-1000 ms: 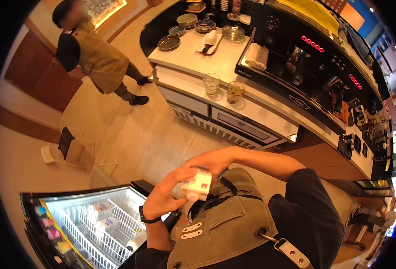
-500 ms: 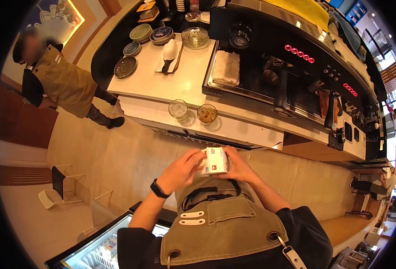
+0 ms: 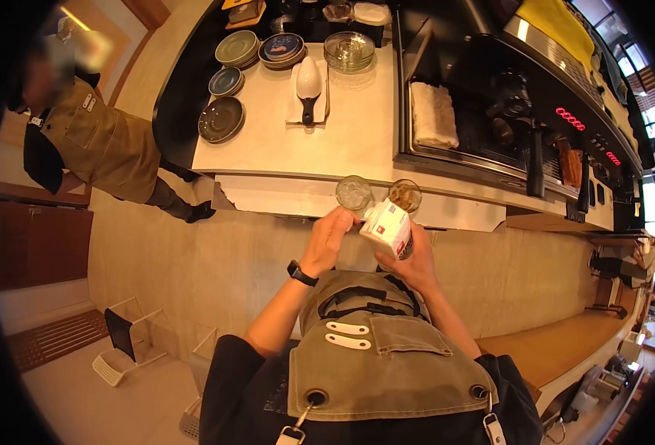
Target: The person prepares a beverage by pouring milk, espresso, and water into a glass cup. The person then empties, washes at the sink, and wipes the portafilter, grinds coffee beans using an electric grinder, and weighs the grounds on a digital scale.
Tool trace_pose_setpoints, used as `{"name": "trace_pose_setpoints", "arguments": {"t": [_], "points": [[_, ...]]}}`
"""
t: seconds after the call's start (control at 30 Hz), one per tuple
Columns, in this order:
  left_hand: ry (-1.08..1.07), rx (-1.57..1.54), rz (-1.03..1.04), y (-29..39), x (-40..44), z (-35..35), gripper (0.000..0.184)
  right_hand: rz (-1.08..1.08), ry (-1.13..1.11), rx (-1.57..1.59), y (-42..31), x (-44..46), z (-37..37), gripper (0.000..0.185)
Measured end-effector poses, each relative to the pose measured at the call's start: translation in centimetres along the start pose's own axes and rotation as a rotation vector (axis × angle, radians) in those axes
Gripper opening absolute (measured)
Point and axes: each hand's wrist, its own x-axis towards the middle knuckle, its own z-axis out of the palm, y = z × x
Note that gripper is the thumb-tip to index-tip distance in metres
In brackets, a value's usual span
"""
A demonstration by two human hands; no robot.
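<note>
My right hand is wrapped round a white carton with small red and dark print. The carton is tilted, its upper end close to the two glasses on the counter ledge. My left hand, a dark watch on its wrist, is closed beside the carton, just below the left glass. Whatever its fingers pinch, if anything, is too small to make out. The left glass is clear with pale contents, perhaps ice. Brown contents show in the right glass, partly behind the carton.
Stacked plates, glass saucers and a white scoop with a dark handle occupy the counter. A folded towel lies on the coffee machine. At the left stands another person in an apron.
The carton has moved from near my apron forward to the glasses and is now tilted. My left hand has come away from the carton's top and closed. The view has shifted.
</note>
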Motion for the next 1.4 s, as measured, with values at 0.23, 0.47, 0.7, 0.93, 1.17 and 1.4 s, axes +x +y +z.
{"name": "trace_pose_setpoints", "arguments": {"t": [0.23, 0.47, 0.7, 0.93, 1.17, 1.4], "points": [[-0.187, -0.289, -0.103, -4.3, -1.7, -1.1, 0.055, 0.121, 0.065, -0.154, -3.2, 1.1, 2.9, 0.091], [-0.226, -0.310, -0.047, -6.2, -1.3, -1.0, 0.046, 0.191, 0.060, -0.248, -3.7, 1.4, 3.7, 0.095], [-0.387, -0.259, -0.113, -6.6, -0.7, -1.9, 0.056, 0.199, 0.022, -0.271, -4.3, 1.7, 3.6, 0.096], [-0.369, -0.210, -0.081, -6.6, -0.8, -2.1, 0.046, 0.194, 0.009, -0.291, -4.2, 1.9, 3.5, 0.096], [-0.336, -0.290, -0.034, -5.7, -0.9, -1.8, 0.041, 0.201, 0.015, -0.272, -5.0, 1.8, 3.2, 0.093], [-0.336, -0.303, -0.028, -4.9, -1.0, -1.7, 0.039, 0.188, 0.011, -0.298, -5.2, 1.7, 2.6, 0.091]]}}
